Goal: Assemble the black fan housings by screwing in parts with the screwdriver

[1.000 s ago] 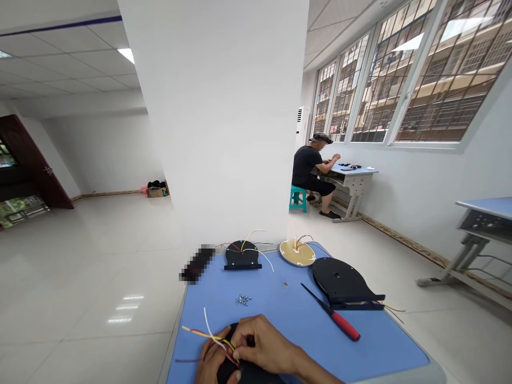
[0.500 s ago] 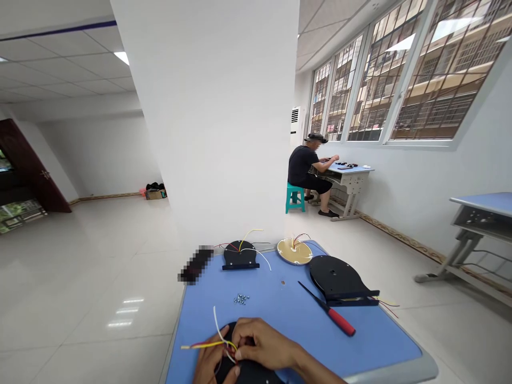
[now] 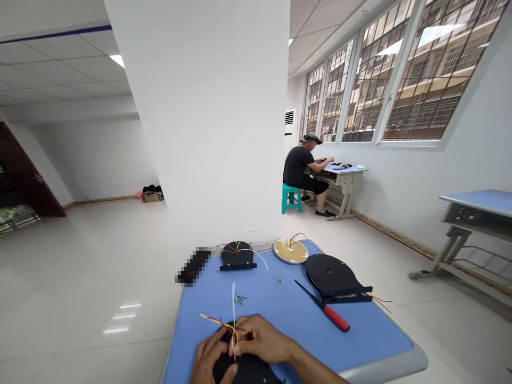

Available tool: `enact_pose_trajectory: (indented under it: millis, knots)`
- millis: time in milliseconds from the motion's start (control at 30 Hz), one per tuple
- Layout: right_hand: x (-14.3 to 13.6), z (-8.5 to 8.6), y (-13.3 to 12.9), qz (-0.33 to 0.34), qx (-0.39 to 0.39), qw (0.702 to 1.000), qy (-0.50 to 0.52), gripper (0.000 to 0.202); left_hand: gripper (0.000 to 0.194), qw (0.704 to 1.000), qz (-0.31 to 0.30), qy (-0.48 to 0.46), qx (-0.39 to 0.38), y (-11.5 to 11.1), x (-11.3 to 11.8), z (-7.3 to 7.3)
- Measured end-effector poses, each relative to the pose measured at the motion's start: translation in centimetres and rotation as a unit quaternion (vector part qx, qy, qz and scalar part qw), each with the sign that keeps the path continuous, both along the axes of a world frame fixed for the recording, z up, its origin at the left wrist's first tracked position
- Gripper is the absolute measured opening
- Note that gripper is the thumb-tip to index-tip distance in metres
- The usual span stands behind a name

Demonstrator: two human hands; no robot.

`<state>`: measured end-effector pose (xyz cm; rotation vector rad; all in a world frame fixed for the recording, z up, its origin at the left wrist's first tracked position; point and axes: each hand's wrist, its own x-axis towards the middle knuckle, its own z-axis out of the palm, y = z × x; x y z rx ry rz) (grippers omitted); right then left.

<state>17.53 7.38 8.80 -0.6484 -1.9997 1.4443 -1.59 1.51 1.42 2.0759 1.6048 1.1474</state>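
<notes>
At the near edge of the blue desk (image 3: 272, 314) lies a black round plate (image 3: 250, 370), partly covered by both hands. My left hand (image 3: 210, 356) grips its left side, fingers on top and thumb near the middle. A bunch of white, yellow and dark red wires (image 3: 234, 325) rises from the plate's centre. Between thumb and forefinger, my right hand (image 3: 266, 340) pinches these wires near their base. The exact spot where they enter the plate is hidden by my fingers.
Small screws (image 3: 240, 299) lie beyond my hands. A red-handled screwdriver (image 3: 336, 318) rests to the right, beside a larger black plate assembly (image 3: 338, 274). At the back are another black plate (image 3: 237, 255) and a gold disc (image 3: 291, 250) with wires. A person (image 3: 300, 168) sits at a far desk.
The wires have swung to the right and the white one now stands nearly upright. Both hands stay on the plate, with the right still pinching. The view has shifted slightly.
</notes>
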Motion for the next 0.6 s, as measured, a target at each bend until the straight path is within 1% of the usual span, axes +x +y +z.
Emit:
enact_pose_trajectory:
  millis: [100, 200, 267, 400, 500, 600]
  knots:
    - [-0.3, 0.0, -0.1, 0.001, -0.014, 1.0, 0.011, 0.035, 0.028, 1.0, 0.017, 0.004, 0.025, 0.1, -0.1, -1.1]
    - [-0.9, 0.3, -0.2, 0.008, -0.015, 1.0, 0.014, 0.031, 0.045, 0.999, 0.041, -0.003, 0.031, 0.1, -0.4, -2.1]
    - [-1.3, 0.4, -0.4, 0.008, -0.02, 1.0, 0.015, 0.029, 0.05, 0.999, 0.037, 0.003, 0.028, 0.0, -0.6, -2.4]
    - [-1.4, 0.2, -1.1, -0.028, -0.026, 0.999, 0.015, 0.025, 0.038, 0.998, -0.007, 0.054, 0.032, -0.2, -0.6, -1.8]
    - [-0.9, 0.1, -1.6, -0.059, -0.015, 0.998, 0.011, 0.021, 0.027, 0.995, -0.019, 0.089, 0.039, -0.5, -0.6, -1.0]
    - [-0.5, 0.3, -2.0, -0.082, 0.005, 0.997, 0.004, 0.012, 0.029, 0.992, -0.035, 0.113, 0.041, -0.6, -0.8, -0.1]
